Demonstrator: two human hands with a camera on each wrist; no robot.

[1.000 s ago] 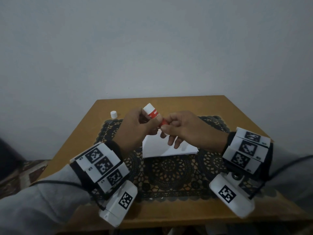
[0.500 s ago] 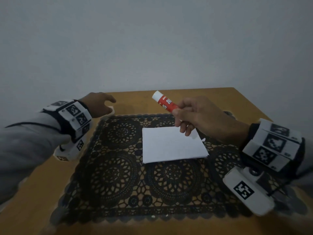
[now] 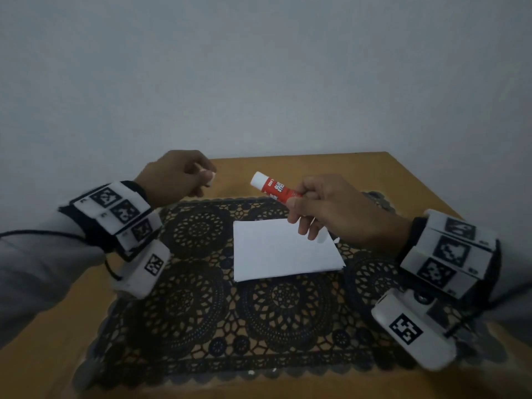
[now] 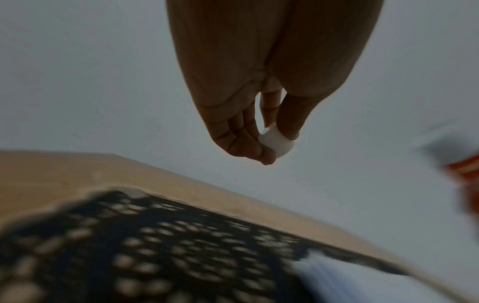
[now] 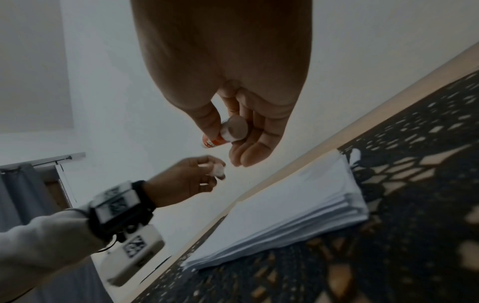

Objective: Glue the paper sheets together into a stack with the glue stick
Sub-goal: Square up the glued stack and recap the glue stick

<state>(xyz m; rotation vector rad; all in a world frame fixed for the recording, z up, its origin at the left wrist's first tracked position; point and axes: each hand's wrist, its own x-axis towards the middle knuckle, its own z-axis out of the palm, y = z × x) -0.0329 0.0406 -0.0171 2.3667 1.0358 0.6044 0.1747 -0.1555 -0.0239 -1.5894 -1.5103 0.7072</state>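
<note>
The person's right hand (image 3: 331,208) is raised above the far edge of a stack of white paper sheets (image 3: 283,250), thumb and forefinger pinching the lower end of a red-and-white glue stick (image 3: 273,189); the other fingers hang loosely curled over the paper without touching it. The stick tilts up and away to the left, its white tip in the air. From the right wrist view, its round base (image 5: 234,128) faces the palm.

The left hand (image 3: 175,177) is lifted off to the left, apart from the stick, its thumb and fingertips closed around a small white plastic cap (image 4: 277,142).

The sheets lie flat, edges slightly uneven, on a black lace mat (image 3: 201,312) spread over a light wooden table (image 3: 403,180) standing against a plain pale wall (image 3: 259,67).
</note>
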